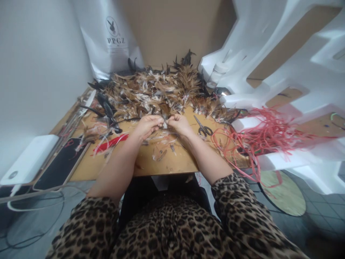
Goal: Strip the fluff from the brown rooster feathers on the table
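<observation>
Close together over the table's middle, my left hand [150, 126] and my right hand [178, 124] are both closed in a pinch. Between their fingertips stands a small bundle of feathers [164, 109], brown at the top and pale and fluffy at its base. The fingertips partly hide its lower end. Just beyond spreads a large pile of brown feathers [151, 84] with white fluff. Black scissors [202, 126] lie to the right of my right hand, blades pointing away. Left of my left forearm is a red strip [110, 143].
Red and white plastic strings [275, 133] hang tangled over white foam [280, 160] at the right. A phone [60, 163] and a white power bank [29, 158] with a cable lie at the left. Dark feathers [106, 108] and a bottle [217, 73] flank the pile. Fluff litters the yellow tabletop [167, 166].
</observation>
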Demonstrator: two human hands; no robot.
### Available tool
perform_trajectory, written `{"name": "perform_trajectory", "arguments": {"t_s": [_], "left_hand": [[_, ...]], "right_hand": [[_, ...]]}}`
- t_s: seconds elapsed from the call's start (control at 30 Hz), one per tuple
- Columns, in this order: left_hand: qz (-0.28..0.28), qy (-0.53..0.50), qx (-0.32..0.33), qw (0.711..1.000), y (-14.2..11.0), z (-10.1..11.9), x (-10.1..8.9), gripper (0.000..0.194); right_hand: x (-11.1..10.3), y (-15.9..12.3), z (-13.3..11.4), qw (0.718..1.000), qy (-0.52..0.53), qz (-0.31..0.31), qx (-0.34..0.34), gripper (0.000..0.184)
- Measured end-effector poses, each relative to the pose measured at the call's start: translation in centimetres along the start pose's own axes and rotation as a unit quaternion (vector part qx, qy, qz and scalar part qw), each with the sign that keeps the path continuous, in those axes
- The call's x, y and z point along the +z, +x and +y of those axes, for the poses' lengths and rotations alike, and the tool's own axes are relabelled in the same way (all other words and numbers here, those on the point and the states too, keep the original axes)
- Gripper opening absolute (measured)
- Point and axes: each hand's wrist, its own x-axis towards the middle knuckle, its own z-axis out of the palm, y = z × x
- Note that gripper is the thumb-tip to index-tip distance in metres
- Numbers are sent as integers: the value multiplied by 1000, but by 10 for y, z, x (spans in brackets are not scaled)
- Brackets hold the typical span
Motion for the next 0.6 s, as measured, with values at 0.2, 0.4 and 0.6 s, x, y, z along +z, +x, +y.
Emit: {"name": "perform_trajectory", "arguments": {"t_s": [0.2, 0.4, 0.6], "left_hand": [[-9, 70, 32, 997, -2, -2, 8, 25], [-8, 122, 41, 992, 0, -4, 5, 27], [15, 129, 6, 992, 4, -8, 0, 28]], "right_hand": [[-1, 4, 6, 994, 70, -24, 86, 15], [-3, 4, 9, 976, 127, -59, 168, 17], [-6, 4, 12, 977, 89, -80, 179, 13]]}}
